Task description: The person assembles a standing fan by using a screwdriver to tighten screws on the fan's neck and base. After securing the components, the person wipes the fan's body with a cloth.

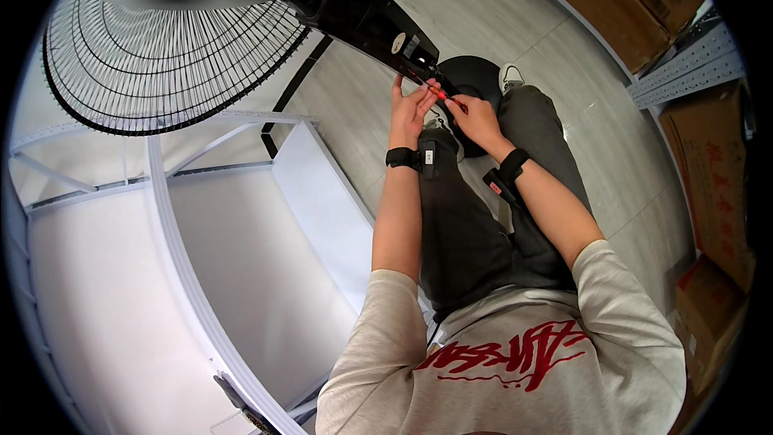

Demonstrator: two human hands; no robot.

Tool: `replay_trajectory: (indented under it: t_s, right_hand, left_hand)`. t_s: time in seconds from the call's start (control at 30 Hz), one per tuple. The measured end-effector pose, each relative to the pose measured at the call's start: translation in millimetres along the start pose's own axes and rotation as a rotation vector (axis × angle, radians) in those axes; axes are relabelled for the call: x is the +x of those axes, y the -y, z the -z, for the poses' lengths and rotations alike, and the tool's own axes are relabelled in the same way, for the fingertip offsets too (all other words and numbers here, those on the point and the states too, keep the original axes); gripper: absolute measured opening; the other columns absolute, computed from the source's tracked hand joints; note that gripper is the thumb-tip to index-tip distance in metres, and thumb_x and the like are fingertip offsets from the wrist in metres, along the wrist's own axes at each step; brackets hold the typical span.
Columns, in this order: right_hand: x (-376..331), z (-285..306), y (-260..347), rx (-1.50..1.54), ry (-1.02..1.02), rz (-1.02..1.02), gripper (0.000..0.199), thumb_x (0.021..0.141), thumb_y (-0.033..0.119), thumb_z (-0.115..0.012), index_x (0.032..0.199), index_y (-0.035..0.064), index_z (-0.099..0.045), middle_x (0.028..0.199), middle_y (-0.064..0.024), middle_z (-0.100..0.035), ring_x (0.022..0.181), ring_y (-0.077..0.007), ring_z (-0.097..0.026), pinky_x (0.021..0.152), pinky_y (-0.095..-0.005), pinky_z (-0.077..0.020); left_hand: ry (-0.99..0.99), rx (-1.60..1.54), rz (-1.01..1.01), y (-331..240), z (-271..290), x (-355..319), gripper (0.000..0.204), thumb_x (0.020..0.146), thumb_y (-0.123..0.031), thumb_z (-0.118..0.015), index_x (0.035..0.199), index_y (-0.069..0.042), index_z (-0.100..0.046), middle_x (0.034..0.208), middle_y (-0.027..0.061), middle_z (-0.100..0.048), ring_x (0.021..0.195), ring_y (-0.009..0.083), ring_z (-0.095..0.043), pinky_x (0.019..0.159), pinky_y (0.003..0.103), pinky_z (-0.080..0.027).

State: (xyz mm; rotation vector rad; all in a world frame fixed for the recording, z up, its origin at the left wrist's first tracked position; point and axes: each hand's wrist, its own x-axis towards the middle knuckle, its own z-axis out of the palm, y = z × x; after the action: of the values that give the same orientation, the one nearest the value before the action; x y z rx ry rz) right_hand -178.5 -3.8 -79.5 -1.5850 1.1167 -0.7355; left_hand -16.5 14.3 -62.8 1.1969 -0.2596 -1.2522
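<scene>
A black standing fan (362,20) reaches in from the upper left, its round wire cage (173,60) at the far left. My right hand (477,122) is closed on a screwdriver (440,93) with a red handle. Its tip end points up and left at the lower end of the fan's black housing, where the exact contact is too small to make out. Just left of it, my left hand (411,113) has its thumb stretched up and its fingers apart, close to the housing and beside the screwdriver. The fan's round black base (471,76) lies on the floor beyond my hands.
White metal shelving (258,234) fills the left side. Along the right, cardboard boxes (708,169) sit on a rack with a perforated white upright (688,72). My legs (539,137) and shoes (511,76) flank the fan base on the grey tiled floor (620,113).
</scene>
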Motion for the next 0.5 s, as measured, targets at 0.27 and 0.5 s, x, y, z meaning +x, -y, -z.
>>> replay_trajectory:
  t_s: [0.27,0.5]
  right_hand:
    - [10,0,-7,0.366,0.236,-0.317,0.033,0.091,0.033,-0.059,0.098,0.0023,-0.069,0.067,-0.0051,-0.066,0.060,-0.0101,-0.062,0.055,-0.0264,-0.0458]
    - [5,5,0,0.197,0.150,-0.176,0.036,0.088,0.036,-0.061,0.094,0.0010,-0.069,0.067,-0.0096,-0.068,0.064,-0.0179,-0.067,0.062,-0.0305,-0.0502]
  left_hand:
    - [-0.003,0.015,-0.021,1,6,3,0.069,0.090,0.007,-0.047,0.145,-0.015,-0.011,0.110,0.0256,-0.059,0.101,0.0333,-0.064,0.083,0.040,-0.056]
    - [-0.057,0.148,-0.090,2,1,6,0.070,0.086,0.009,-0.044,0.144,-0.010,-0.010,0.106,0.0257,-0.060,0.094,0.0330,-0.066,0.080,0.039,-0.056]
